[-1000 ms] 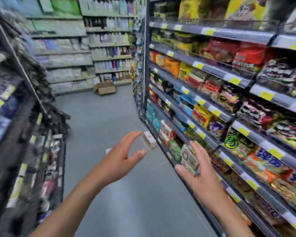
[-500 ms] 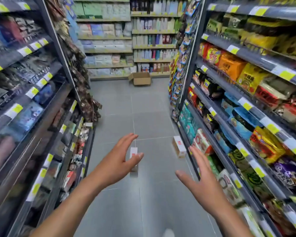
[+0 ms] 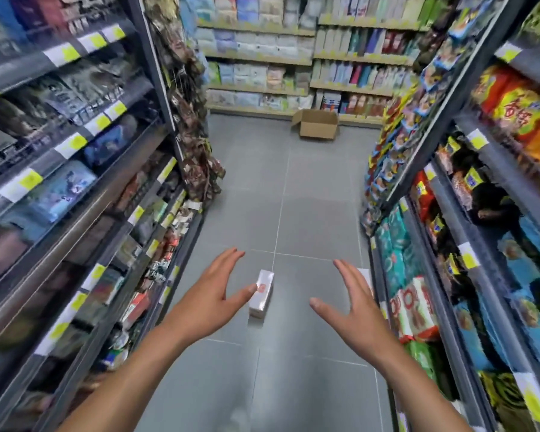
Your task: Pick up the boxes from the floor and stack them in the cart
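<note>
A small white box with red print [image 3: 262,293] lies on the grey floor in the middle of the aisle. A second white box [image 3: 366,277] lies by the foot of the right shelf, partly hidden behind my right hand. My left hand [image 3: 214,291] is stretched forward with straight, spread fingers, its thumb in front of the first box. My right hand [image 3: 349,302] is held out the same way, empty. Both hands hover above the floor and hold nothing. No cart is in view.
Stocked shelves [image 3: 75,182] line the left side and snack shelves [image 3: 465,213] line the right side of the narrow aisle. An open cardboard carton [image 3: 315,124] sits on the floor at the far end before a back shelf wall [image 3: 293,57].
The view has swung left and moved forward down the aisle. The box on the floor now lies between my hands, closer than before. Both hands stay open and raised.
</note>
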The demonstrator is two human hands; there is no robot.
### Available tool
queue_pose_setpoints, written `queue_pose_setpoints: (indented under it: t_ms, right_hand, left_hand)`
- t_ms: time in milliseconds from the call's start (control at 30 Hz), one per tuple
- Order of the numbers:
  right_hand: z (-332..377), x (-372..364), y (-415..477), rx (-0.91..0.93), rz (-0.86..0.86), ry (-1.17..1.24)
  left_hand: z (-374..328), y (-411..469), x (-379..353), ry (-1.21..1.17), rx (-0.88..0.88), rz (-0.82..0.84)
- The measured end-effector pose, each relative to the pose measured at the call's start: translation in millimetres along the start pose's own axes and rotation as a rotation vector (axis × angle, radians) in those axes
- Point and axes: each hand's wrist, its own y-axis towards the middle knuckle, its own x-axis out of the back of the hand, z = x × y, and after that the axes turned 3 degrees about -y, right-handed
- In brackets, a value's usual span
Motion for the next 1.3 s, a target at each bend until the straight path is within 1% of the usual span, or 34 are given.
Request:
queue_pose_setpoints:
  t_ms: [233, 400, 533, 667, 900, 1167, 1300]
  right_hand:
    - [-20.5, -15.1, 131.8, 0.043, 0.132, -0.121]
    - [-46.1, -28.9, 214.6, 0.092, 0.249, -0.216]
    - [-66.1, -50.1, 278.7, 0.130, 0.342, -0.311]
    - [-88.4, -80.2, 340.3, 0.179, 0.451, -0.361]
    - [-162.4, -172.9, 450.2, 0.291, 0.628, -0.437]
    - [-293.7, -297.0, 538.8, 0.397, 0.767, -0.523]
    - [-367.7, -363.7, 573.4, 0.496, 0.821, -0.645]
  left_hand:
    - [62.2, 82.1, -8.3, -0.066, 0.129, -0.070]
    - [96.5, 137.9, -7.4, -0.050, 0.212, -0.100]
    - [122.2, 175.3, -10.9, -0.035, 0.253, -0.138]
    - [151.1, 207.2, -29.2, -0.037, 0.313, -0.151]
    - [235.9, 270.3, -115.6, -0.089, 0.454, -0.192]
    - [357.7, 340.6, -245.8, -0.175, 0.564, -0.226]
    - [426.0, 372.4, -322.6, -0.161, 0.620, -0.251]
